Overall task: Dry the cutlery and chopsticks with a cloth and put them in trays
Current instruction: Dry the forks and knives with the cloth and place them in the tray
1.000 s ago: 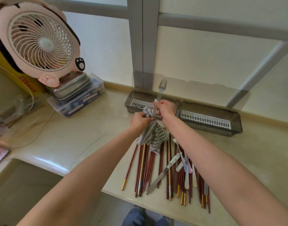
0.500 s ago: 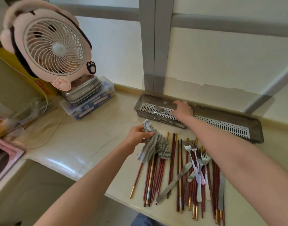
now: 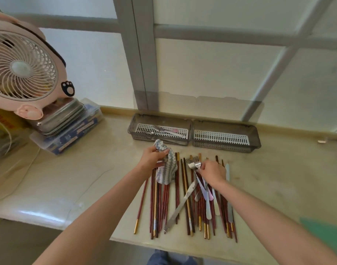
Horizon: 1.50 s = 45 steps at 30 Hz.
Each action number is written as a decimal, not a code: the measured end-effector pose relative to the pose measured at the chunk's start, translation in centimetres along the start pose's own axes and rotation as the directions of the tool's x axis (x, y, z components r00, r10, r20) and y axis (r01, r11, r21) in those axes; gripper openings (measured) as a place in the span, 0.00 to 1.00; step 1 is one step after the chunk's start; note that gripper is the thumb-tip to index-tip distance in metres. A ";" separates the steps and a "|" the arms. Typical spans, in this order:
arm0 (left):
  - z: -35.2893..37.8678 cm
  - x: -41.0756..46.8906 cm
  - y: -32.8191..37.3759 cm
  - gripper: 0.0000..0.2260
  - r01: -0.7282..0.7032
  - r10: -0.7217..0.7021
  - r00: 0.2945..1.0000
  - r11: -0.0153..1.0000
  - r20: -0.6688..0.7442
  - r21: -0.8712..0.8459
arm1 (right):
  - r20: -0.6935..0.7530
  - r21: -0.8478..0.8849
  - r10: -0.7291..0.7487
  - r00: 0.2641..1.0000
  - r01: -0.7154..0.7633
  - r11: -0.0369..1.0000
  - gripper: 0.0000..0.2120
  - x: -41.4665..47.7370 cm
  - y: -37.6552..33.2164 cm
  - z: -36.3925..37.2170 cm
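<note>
My left hand [image 3: 152, 159] grips a grey-and-white striped cloth [image 3: 166, 170] that hangs over the chopsticks [image 3: 160, 203], several red-brown sticks with gold tips spread on the counter. My right hand [image 3: 213, 172] rests on the pile of cutlery, fingers pinching the neck of a fork [image 3: 194, 166] whose tines point away from me. A knife [image 3: 181, 204] lies slanted across the chopsticks. Two grey trays stand by the window: the left tray [image 3: 132, 129] holds a few forks, the right tray [image 3: 256, 136] shows only its white grid.
A pink fan [image 3: 24, 73] sits on stacked metal tins and a plastic box [image 3: 68, 131] at the left. A cord [image 3: 16, 178] trails over the counter. The counter's front edge [image 3: 125, 241] runs just below the chopstick tips.
My right hand put the dried fork into the left tray, then came back to the cutlery pile and took hold of another fork. The left hand lowered with the cloth.
</note>
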<state>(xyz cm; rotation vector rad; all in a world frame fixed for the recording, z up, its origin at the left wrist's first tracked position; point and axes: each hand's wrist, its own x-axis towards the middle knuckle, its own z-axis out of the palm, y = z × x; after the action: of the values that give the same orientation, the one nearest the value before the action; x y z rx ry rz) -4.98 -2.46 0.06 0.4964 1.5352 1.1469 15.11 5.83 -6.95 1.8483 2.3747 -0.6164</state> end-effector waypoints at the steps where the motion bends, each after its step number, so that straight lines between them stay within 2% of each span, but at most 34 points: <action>1: 0.2 0.1 -0.3 0.09 0.005 -0.005 1.000 1.000 0.000 -0.008 | -0.003 -0.055 -0.007 1.000 0.007 0.998 0.10 -0.9 0.3 0.2; 6: 0.7 -0.4 -1.9 0.11 0.066 -0.065 0.998 0.991 0.013 -0.120 | -0.077 -0.209 -0.128 0.989 0.109 0.972 0.17 -4.3 0.0 1.6; 9: 0.6 -0.6 -2.4 0.11 0.080 -0.078 0.997 0.983 0.019 -0.166 | -0.073 -0.213 -0.078 0.994 0.060 0.975 0.14 -4.6 -0.6 2.6; 13: 0.1 -0.7 -2.9 0.12 0.093 -0.091 0.996 0.970 0.020 -0.224 | -0.073 -0.071 0.030 0.997 -0.035 0.997 0.10 -4.3 -1.3 2.6; 17: -0.4 -0.8 -3.1 0.13 0.110 -0.109 0.994 0.950 0.021 -0.293 | -0.084 0.239 0.090 0.992 -0.068 0.969 0.04 -3.8 -1.7 2.3; 19: -0.5 -0.8 -3.1 0.14 0.128 -0.127 0.992 0.929 0.026 -0.347 | -0.037 0.504 0.095 0.995 -0.063 0.862 0.03 -3.6 -2.3 1.6; 21: -0.5 -0.7 -3.1 0.14 0.135 -0.138 0.990 0.911 0.020 -0.389 | 0.035 0.745 0.056 0.998 -0.064 0.664 0.04 -3.9 -3.2 0.3; 23: -0.3 -0.6 -3.0 0.15 0.126 -0.128 0.992 0.905 0.021 -0.406 | 0.041 0.857 -0.038 0.998 -0.015 0.515 0.04 -4.7 -4.3 -1.0; 28: 0.4 -0.3 -2.4 0.17 0.058 -0.032 0.997 0.890 0.065 -0.451 | -0.035 0.875 -0.167 0.985 0.111 0.471 0.03 -6.4 -6.9 -2.0; 31: 0.3 -0.4 -1.9 0.21 -0.002 0.062 0.993 0.871 0.105 -0.492 | -0.046 0.891 -0.122 0.991 0.096 0.445 0.03 -6.4 -7.4 -1.9; 34: 0.1 -0.5 -1.9 0.20 -0.048 0.111 0.986 0.903 0.124 -0.428 | -0.084 0.876 -0.087 0.993 0.116 0.468 0.02 -6.1 -7.7 -2.3; 39: 0.5 -1.0 -1.5 0.12 -0.084 0.118 0.988 0.954 0.103 -0.288 | -0.080 0.856 -0.113 0.990 0.126 0.501 0.04 -5.5 -8.2 -2.3; 43: 0.6 -0.9 -0.8 0.03 -0.114 0.116 0.993 0.977 -0.001 -0.178 | 0.007 0.847 -0.168 0.986 0.084 0.525 0.03 -6.0 -8.5 -1.6; 45: 0.5 -0.5 -0.6 0.03 -0.116 0.111 0.993 0.986 -0.047 -0.124 | 0.034 0.846 -0.184 0.982 0.070 0.528 0.02 -6.2 -8.5 -1.3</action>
<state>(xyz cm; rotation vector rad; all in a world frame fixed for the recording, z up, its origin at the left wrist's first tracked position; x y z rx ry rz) -4.15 -2.97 -0.18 0.4829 1.4728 1.3402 9.08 -1.04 -1.67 1.7476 2.2882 -2.1592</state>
